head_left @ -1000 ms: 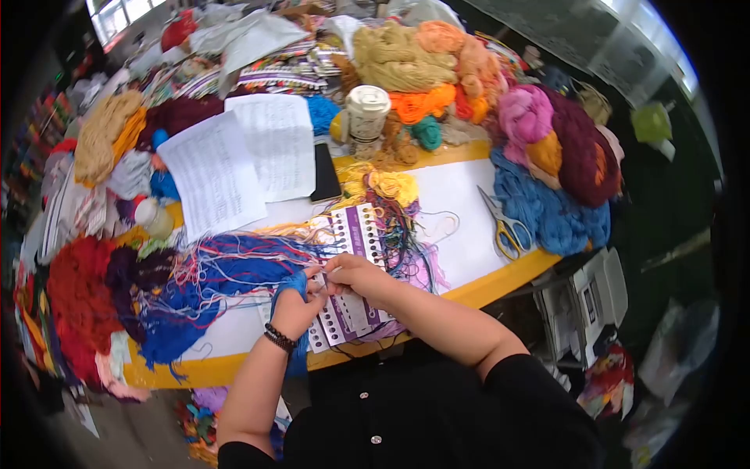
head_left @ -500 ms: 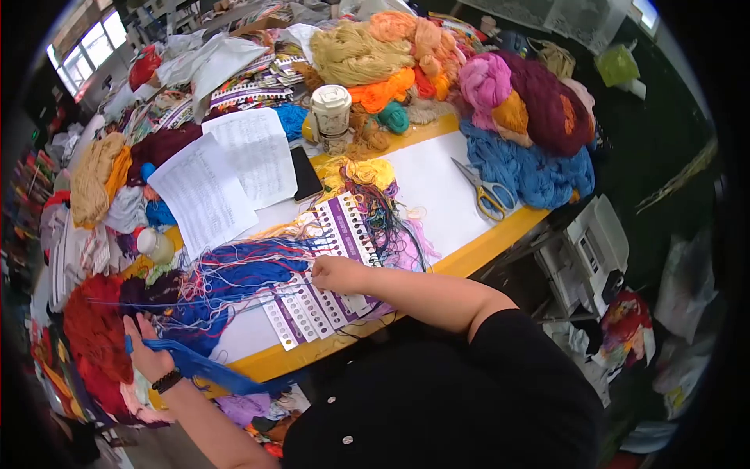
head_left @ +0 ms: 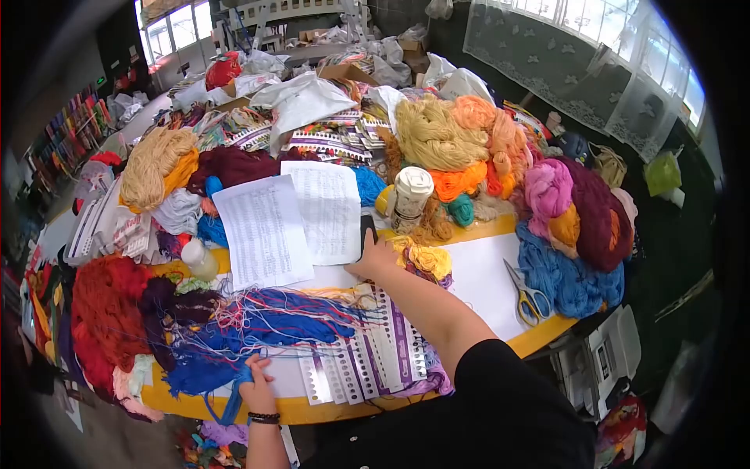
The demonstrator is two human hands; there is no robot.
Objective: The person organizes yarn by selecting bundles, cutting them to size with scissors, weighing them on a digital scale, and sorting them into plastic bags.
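My left hand [head_left: 259, 384], with a dark beaded bracelet at the wrist, is closed on a blue yarn strand [head_left: 228, 408] at the table's front edge. Long blue yarn [head_left: 273, 320] with red and white threads lies beyond it, its right end over white-and-purple punched cards [head_left: 367, 363]. My right hand [head_left: 373, 259] reaches to the dark phone [head_left: 368, 225] beside the printed sheets [head_left: 328, 211]; its thumb and fingers are apart and it covers the phone's lower part. Whether the fingertips press on the phone is unclear.
Scissors [head_left: 528, 295] lie at the right beside blue skeins [head_left: 570, 273]. A lidded cup [head_left: 412, 199] stands behind the phone, near a tan yarn heap [head_left: 441, 133]. A small white-capped bottle [head_left: 199, 259] is left of the sheets. Red yarn [head_left: 109, 313] covers the left end.
The head view has shifted, showing more of the room. My right hand has left the cards and moved up to the phone. My left hand has moved right, nearer the cards, still with blue yarn.
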